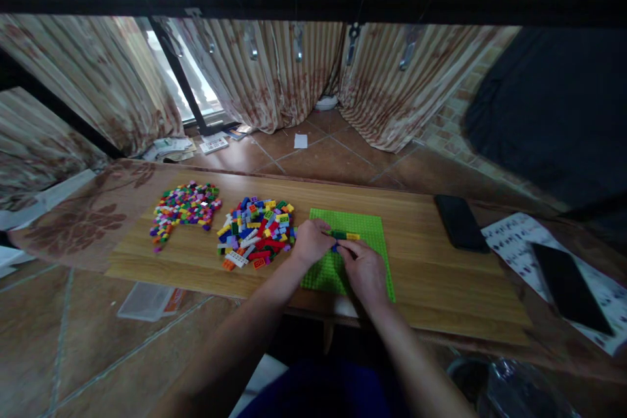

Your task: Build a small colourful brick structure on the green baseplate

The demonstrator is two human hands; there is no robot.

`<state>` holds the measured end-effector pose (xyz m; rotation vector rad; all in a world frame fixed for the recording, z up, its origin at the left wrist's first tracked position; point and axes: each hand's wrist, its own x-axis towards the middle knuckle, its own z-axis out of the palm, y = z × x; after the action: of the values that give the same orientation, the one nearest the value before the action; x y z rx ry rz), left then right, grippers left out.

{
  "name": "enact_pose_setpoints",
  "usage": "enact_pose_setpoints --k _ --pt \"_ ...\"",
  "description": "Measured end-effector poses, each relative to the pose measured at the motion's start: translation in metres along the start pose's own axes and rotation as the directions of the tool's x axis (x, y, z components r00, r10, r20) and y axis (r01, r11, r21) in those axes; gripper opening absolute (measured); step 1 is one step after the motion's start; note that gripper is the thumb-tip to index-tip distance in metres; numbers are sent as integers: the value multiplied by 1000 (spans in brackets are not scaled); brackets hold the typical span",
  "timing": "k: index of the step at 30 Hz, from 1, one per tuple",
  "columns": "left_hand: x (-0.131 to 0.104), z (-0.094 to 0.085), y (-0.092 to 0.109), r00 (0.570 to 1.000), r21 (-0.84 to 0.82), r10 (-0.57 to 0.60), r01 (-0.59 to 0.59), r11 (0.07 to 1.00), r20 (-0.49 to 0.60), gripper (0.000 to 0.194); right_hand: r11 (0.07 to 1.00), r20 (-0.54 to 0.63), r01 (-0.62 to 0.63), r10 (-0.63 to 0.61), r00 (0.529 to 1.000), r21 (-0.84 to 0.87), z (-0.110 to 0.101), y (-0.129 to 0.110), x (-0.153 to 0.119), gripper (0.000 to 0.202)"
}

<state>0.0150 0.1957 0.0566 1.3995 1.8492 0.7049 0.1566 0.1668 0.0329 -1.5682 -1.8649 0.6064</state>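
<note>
Blue brick [335, 249], head view: at fingertips of left hand [313, 240] and right hand [365, 268], above green baseplate [323, 281], near yellow brick [353, 236]; both hands' fingers narrowed; cannot tell which grips; brick likely light, stiff, smallish, slick; best pinched by opposite sides.

The left hand [313, 241] and right hand [366, 271] were bare, like both forearms [249, 333]. Dark blue clothing [333, 393] showed between them, partly shadowed.
</note>
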Motion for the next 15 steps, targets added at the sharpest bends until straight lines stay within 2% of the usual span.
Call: enact_pose_setpoints --k 10,15 --pt "16 3 -3 998 44 -31 29 999 55 21 996 67 27 -21 998 -88 1 3 -2 25" --pt "16 2 -3 998 30 -15 13 999 62 17 999 94 33 -30 995 -38 -5 4 3 23"
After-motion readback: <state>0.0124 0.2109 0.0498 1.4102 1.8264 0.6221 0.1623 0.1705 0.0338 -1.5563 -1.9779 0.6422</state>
